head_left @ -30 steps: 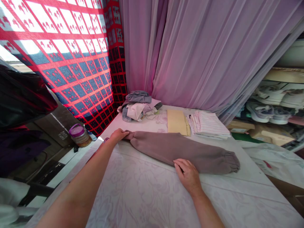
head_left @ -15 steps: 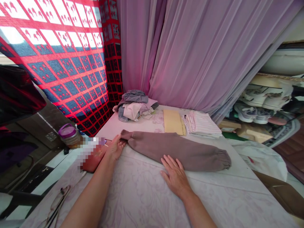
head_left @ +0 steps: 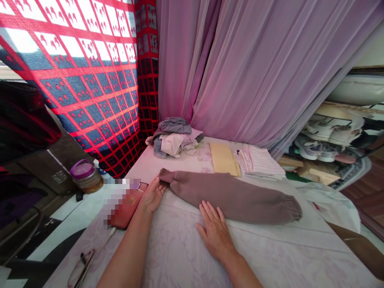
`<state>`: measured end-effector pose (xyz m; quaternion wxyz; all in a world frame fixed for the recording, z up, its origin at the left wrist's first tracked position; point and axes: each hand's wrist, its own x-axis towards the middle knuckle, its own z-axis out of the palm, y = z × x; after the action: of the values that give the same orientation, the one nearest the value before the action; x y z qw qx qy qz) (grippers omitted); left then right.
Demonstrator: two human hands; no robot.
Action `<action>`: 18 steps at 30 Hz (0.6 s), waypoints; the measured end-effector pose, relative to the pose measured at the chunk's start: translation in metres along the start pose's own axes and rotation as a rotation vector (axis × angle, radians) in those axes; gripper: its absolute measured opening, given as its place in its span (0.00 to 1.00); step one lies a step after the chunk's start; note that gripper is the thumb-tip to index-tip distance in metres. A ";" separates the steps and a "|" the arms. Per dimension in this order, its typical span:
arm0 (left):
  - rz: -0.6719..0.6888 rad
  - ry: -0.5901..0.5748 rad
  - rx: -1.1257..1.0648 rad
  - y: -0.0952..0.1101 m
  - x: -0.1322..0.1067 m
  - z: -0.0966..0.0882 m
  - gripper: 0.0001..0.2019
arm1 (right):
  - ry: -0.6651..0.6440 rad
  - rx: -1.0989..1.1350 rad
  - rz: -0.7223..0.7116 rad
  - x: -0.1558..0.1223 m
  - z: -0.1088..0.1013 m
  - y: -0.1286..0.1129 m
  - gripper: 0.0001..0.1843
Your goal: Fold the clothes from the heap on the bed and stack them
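Note:
A pair of brown trousers (head_left: pixel 228 194), folded lengthwise into a long strip, lies across the table, its gathered cuff end to the right. The narrow left end is pinched in the fingers of my left hand (head_left: pixel 154 196). My right hand (head_left: pixel 214 232) lies flat with its fingers spread, the fingertips touching the near edge of the trousers left of their middle. Just behind the trousers are a folded yellow cloth (head_left: pixel 223 158) and a stack of folded striped clothes (head_left: pixel 259 160).
A heap of crumpled clothes (head_left: pixel 177 138) sits at the back left. A red case (head_left: pixel 129 208), partly pixelated, and eyeglasses (head_left: pixel 79 268) lie on the left near a cable. Beyond stands a purple-lidded jar (head_left: pixel 85 176). At right is a rack with shoes (head_left: pixel 315 150).
My right hand has slid a little to the left along the near edge of the trousers. My left hand keeps its hold on the left end. The whole view has shifted slightly.

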<state>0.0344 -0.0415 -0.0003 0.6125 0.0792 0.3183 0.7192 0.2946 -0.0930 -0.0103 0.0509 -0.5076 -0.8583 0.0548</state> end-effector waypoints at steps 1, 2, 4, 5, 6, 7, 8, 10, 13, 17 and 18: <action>-0.011 -0.004 -0.024 0.001 0.000 0.000 0.06 | -0.006 -0.001 0.013 0.000 0.000 -0.003 0.30; -0.024 -0.004 -0.045 0.002 0.000 0.000 0.07 | -0.003 -0.001 0.021 -0.001 -0.001 -0.005 0.30; -0.060 0.003 -0.076 0.003 0.000 0.001 0.09 | 0.013 0.005 0.029 -0.002 -0.003 -0.007 0.29; -0.078 0.006 -0.086 0.004 0.000 0.002 0.09 | 0.019 0.011 0.030 -0.002 -0.004 -0.007 0.28; -0.091 0.006 -0.093 0.004 0.000 0.002 0.09 | 0.025 0.020 0.029 -0.002 -0.006 -0.006 0.27; -0.101 0.001 -0.100 0.004 0.001 0.001 0.09 | 0.031 0.030 0.026 0.000 -0.008 -0.005 0.26; -0.106 -0.003 -0.106 0.003 0.002 0.001 0.08 | 0.042 0.040 0.020 0.004 -0.011 -0.004 0.25; -0.115 -0.005 -0.117 0.002 0.004 0.000 0.06 | 0.080 0.055 0.001 0.017 -0.017 -0.002 0.24; -0.125 0.008 -0.128 0.001 0.005 -0.001 0.08 | 0.168 0.054 -0.004 0.047 -0.026 -0.003 0.24; -0.134 -0.007 -0.119 0.002 0.005 0.002 0.08 | 0.203 0.050 0.040 0.091 -0.028 -0.016 0.28; -0.144 -0.018 -0.118 0.003 0.005 0.002 0.08 | 0.181 0.054 0.037 0.099 -0.025 -0.021 0.29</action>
<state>0.0320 -0.0363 0.0013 0.6692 0.0262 0.2747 0.6900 0.2324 -0.0148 0.0208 0.1410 -0.5248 -0.8389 0.0326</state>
